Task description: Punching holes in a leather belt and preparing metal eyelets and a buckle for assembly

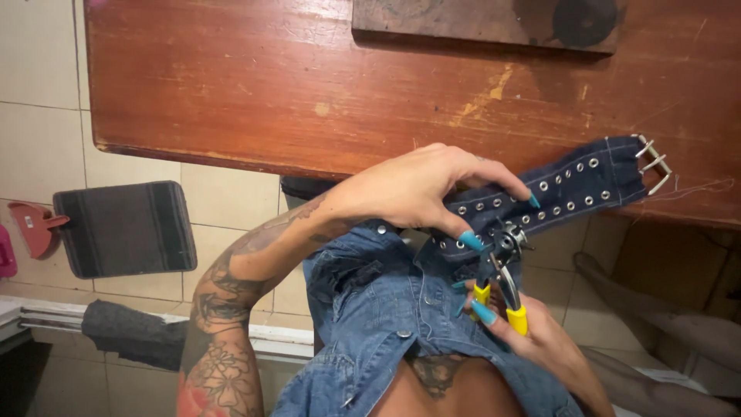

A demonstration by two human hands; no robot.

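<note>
The denim belt (552, 193) is pinched in the left hand (409, 189) over the bench (270, 85) edge; the yellow-handled punch pliers (502, 278) are clasped in the right hand (532, 332); the head should be centred squarely between eyelet rows, squeezed evenly.

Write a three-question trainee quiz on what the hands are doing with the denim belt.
1. True or false: the left hand pinches the dark denim belt near its rows of metal eyelets.
2. What colour are the handles of the punch pliers in the right hand? A red, B yellow, C black.
3. Fill in: the belt's metal buckle lies over the wooden ____.

Key: 1 true; 2 B; 3 table.
</note>
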